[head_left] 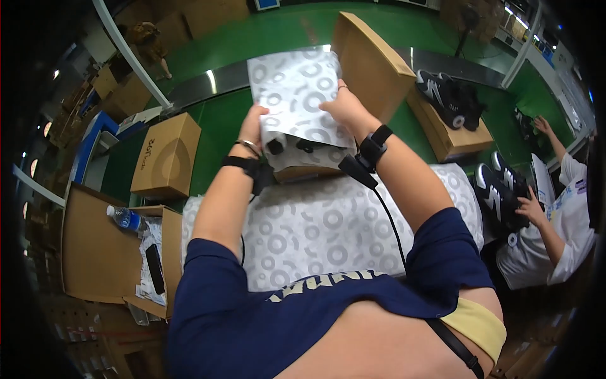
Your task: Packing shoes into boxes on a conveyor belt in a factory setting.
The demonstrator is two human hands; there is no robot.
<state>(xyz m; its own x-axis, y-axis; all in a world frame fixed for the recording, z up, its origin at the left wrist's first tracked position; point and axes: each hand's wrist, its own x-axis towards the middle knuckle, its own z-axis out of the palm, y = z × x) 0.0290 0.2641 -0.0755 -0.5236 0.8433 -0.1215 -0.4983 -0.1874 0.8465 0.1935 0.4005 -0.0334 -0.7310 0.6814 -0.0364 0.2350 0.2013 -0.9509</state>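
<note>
A sheet of white wrapping paper (293, 82) with grey rings is spread over a brown shoebox (309, 172) in front of me. My left hand (252, 126) pinches the paper's left edge, thumb on top. At the right edge my right hand (349, 111) grips it, the thumb lying over the paper and the other fingers mostly hidden. Beneath the near edge show dark parts of something black (305, 146), mostly covered. The box's lid (371, 60) stands raised on the far right side. Both wrists wear black straps with small devices.
More ringed paper (334, 234) covers the near table. At left are a closed shoebox (166, 155) and an open carton (104, 252) with a water bottle (123, 217) and a phone (154, 268). Black sneakers (449, 101) rest on a box at right; a co-worker (543, 234) there holds another pair.
</note>
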